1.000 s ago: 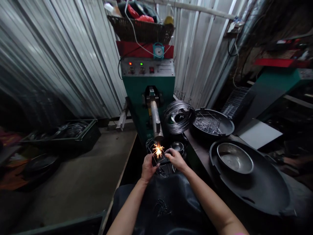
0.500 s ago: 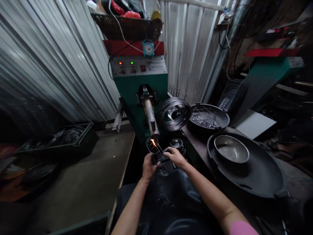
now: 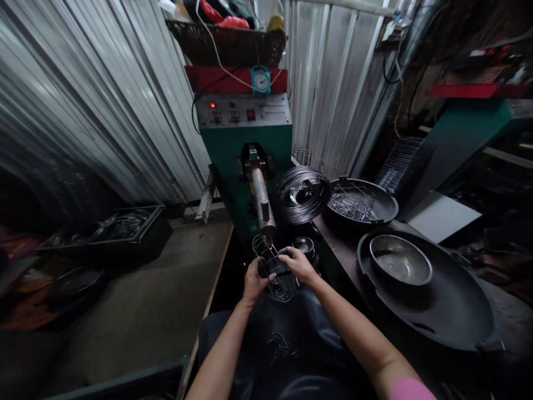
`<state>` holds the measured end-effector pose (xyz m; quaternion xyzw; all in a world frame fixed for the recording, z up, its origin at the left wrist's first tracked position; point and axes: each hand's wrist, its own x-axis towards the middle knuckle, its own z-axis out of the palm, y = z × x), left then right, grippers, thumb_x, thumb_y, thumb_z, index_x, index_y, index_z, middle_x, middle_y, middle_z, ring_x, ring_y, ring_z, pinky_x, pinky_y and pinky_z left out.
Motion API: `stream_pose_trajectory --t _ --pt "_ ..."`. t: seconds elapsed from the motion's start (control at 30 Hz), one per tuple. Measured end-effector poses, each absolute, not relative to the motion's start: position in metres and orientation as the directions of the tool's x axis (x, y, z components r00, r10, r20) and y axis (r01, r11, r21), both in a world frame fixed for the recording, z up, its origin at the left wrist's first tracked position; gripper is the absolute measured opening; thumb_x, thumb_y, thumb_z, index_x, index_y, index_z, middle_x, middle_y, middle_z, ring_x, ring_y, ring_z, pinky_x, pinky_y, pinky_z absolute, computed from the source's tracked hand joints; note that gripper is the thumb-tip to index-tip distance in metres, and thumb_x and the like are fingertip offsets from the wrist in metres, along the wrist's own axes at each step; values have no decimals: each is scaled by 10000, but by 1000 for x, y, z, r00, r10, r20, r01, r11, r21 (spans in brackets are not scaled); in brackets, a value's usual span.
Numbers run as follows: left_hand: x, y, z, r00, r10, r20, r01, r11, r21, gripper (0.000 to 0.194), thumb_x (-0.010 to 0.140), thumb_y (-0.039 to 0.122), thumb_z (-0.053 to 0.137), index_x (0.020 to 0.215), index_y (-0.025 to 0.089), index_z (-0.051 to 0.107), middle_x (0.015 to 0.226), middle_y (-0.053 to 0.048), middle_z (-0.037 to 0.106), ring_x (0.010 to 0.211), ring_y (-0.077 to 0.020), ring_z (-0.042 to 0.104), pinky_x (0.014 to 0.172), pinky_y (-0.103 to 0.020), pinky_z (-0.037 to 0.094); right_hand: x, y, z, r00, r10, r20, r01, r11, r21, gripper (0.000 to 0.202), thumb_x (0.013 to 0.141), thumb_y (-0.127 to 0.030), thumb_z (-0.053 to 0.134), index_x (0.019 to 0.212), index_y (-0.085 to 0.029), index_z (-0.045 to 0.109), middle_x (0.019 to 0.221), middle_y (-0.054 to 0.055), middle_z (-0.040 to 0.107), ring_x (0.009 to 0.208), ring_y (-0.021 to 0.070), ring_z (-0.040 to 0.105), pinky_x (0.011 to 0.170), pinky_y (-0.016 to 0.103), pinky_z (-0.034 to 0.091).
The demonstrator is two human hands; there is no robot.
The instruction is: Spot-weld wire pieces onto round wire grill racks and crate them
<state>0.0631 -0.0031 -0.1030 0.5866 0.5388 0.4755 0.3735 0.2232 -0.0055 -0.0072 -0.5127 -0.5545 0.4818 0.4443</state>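
Note:
Both hands hold a small wire frame (image 3: 283, 289) under the tip of the metal arm (image 3: 261, 194) of a green machine (image 3: 212, 145). My left hand (image 3: 255, 282) grips the frame's left side, fingers closed around the wires. On the right side, my right hand (image 3: 298, 263) pinches the frame with thumb and fingertips. The upper end of the frame touches or nearly touches the arm's tip, where a faint glow shows. Loose bent wires (image 3: 282, 345) lie on the dark apron (image 3: 308, 328) over my lap.
Right of the machine are a wire coil (image 3: 287, 206), a pan (image 3: 392, 206) of wire pieces, and a wide black pan (image 3: 453, 311) holding a metal bowl (image 3: 400, 260). A bin (image 3: 160, 230) with metal parts stands left. A clock (image 3: 261, 80) hangs above the panel.
The bright sparks at the arm's tip have died down to a faint glow. The green light on the panel has gone out. The view has shifted slightly; both hands keep their grip.

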Motion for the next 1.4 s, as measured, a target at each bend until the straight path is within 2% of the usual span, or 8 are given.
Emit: stream_pose_trajectory --t 0.2,0.37,0.57,0.77,0.93,1.03,1.23,1.4 --pt "65 -4 -100 -55 981 189 258 -169 951 545 486 314 802 958 205 554 973 -69 604 994 -259 551 868 -369 425 236 -16 -15 -91 996 -11 69 -5 -998 224 663 -297 630 841 -162 646 814 21 649 785 164 580 742 285 438" --pt "67 -12 -93 -54 973 222 265 -201 943 549 491 336 808 955 206 547 938 -56 605 927 -234 573 856 -349 431 253 -36 -19 -207 968 -141 74 -128 -989 212 651 -350 657 742 -160 630 649 -15 586 623 132 528 610 258 418" --pt "68 -9 -80 -103 985 140 196 -118 973 530 473 345 804 908 193 543 848 -19 605 841 -203 581 789 -319 448 238 -17 -11 -108 992 -68 57 -62 -996 206 643 -343 642 723 -155 621 644 -20 576 631 127 510 619 248 398" --pt "66 3 -84 -137 989 59 162 -36 986 527 478 365 792 898 166 542 825 -29 613 820 -207 583 776 -337 449 225 9 -7 -100 994 -49 94 -39 -995 220 636 -356 638 707 -147 630 652 -10 593 650 141 523 625 255 393" --pt "68 3 -89 -120 992 30 47 -25 999 627 461 333 816 1005 180 546 924 -52 626 914 -222 582 839 -343 435 241 -6 -13 -154 983 -103 74 -93 -993 296 640 -410 653 794 -157 645 701 -8 605 671 138 529 643 258 398" --pt "69 3 -93 -115 993 36 17 -34 999 630 469 334 817 1019 182 551 939 -53 622 923 -220 577 845 -337 432 251 -18 -16 -190 969 -161 78 -148 -986 267 645 -408 656 730 -157 620 626 -27 557 604 117 494 602 245 383" --pt "70 12 -96 -134 989 -64 -101 50 994 636 507 374 805 1045 167 538 903 -56 614 872 -208 576 784 -323 451 236 2 -14 -143 983 -112 47 -107 -993 239 638 -392 645 690 -164 593 586 -44 515 563 104 456 554 230 362" --pt "68 14 -94 -110 985 -132 -168 113 979 715 506 372 811 1123 147 528 898 -64 611 891 -209 572 820 -331 438 229 13 -17 -116 988 -99 77 -91 -993 261 654 -407 650 730 -159 623 645 -17 569 638 134 521 597 244 399"
